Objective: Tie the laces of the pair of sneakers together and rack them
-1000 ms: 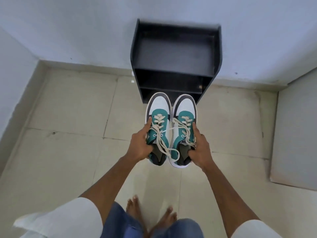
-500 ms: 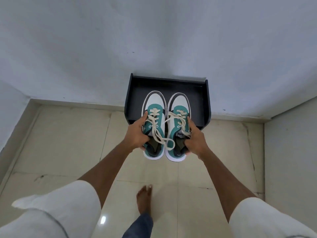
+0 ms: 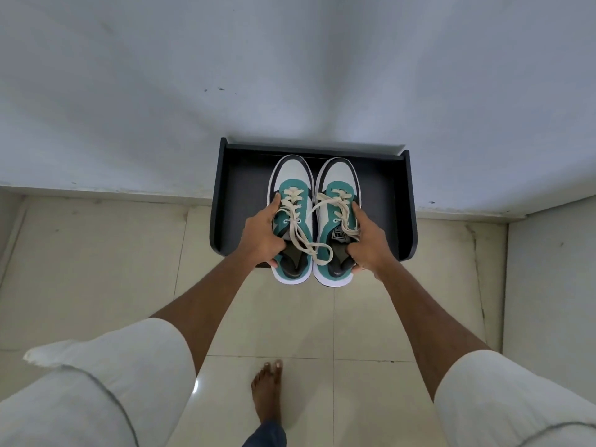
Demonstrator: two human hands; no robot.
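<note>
The sneakers (image 3: 314,217), laces (image 3: 306,232) joined, have now come over the black rack (image 3: 407,201) at frame centre; your left hand (image 3: 262,237) and right hand (image 3: 367,241) each clamp one shoe, so only lowering remains.

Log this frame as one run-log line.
stage: racking | left hand: gripping left sneaker | right hand: gripping right sneaker | laces: joined across pair | sneakers over shoe rack top shelf, heels past front edge

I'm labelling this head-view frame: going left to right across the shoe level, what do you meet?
Left hand → left sneaker → right sneaker → right hand, all over the dark rack.
</note>
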